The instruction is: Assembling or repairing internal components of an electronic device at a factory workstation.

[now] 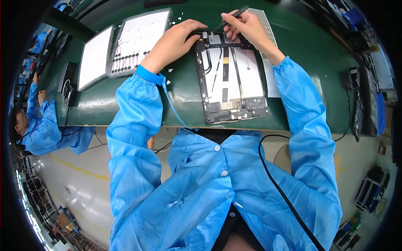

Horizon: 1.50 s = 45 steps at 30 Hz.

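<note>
An opened tablet [255, 79] lies on the green bench, its silver inside, black cables and circuit parts exposed. My left hand [178, 44] rests at its far left corner, thumb and forefinger curved apart, with no tool visible in it. My right hand [248, 29] grips dark tweezers [235, 16] over the tablet's far edge, their tip pointing down and left near a small light tab. Whether the tip touches anything is too small to tell. A blue wrist strap [148, 76] with a coiled cord circles my left wrist.
Left of the tablet stand a clear tray [138, 35] with small black wired parts and another tray [96, 58] with a white sheet. White scraps [170, 70] lie between. A gridded sheet [263, 21] is partly under my right arm. Another person [42, 125] sits at far left.
</note>
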{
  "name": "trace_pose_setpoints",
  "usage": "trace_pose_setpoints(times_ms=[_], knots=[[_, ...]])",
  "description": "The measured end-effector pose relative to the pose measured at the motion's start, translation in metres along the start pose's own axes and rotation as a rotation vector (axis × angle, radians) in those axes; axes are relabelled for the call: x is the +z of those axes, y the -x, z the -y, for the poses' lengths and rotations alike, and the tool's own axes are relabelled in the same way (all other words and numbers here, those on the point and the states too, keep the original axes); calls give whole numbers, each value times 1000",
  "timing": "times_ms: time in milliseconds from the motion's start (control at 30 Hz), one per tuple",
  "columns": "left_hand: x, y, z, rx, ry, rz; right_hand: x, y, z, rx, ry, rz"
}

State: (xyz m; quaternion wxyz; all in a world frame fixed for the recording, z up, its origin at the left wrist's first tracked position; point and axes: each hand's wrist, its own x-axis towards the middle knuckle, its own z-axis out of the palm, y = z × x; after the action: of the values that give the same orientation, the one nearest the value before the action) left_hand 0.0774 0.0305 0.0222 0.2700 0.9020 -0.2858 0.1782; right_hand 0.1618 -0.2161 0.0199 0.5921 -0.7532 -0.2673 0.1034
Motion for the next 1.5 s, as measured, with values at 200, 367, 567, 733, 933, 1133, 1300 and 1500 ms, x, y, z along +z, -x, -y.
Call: trace_pose_setpoints(times_ms=[200, 367, 567, 733, 933, 1133, 1300, 1500], knots=[[-13, 5, -17, 42, -170, 1, 11, 1, -4, 41, 34, -8], [-11, 3, -17, 49, -151, -25, 12, -1, 0, 125, 79, 22], [-15, 1, -19, 93, -177, 35, 12, -5, 0, 58, 121, 20], [-12, 3, -23, 146, -280, 107, 17, 5, 5, -6, 118, -46], [-11, 7, -24, 179, -253, 56, 7, 43, 74, -407, -30, -283], [-4, 0, -23, 234, -213, 42, 24, 218, 169, -1152, -603, -320], [-8, 1, -22, 267, -271, 27, 38, 220, 209, -1239, -526, -351], [-6, 0, -29, 206, -276, 70, 22, 229, 204, -1291, -490, -318]])
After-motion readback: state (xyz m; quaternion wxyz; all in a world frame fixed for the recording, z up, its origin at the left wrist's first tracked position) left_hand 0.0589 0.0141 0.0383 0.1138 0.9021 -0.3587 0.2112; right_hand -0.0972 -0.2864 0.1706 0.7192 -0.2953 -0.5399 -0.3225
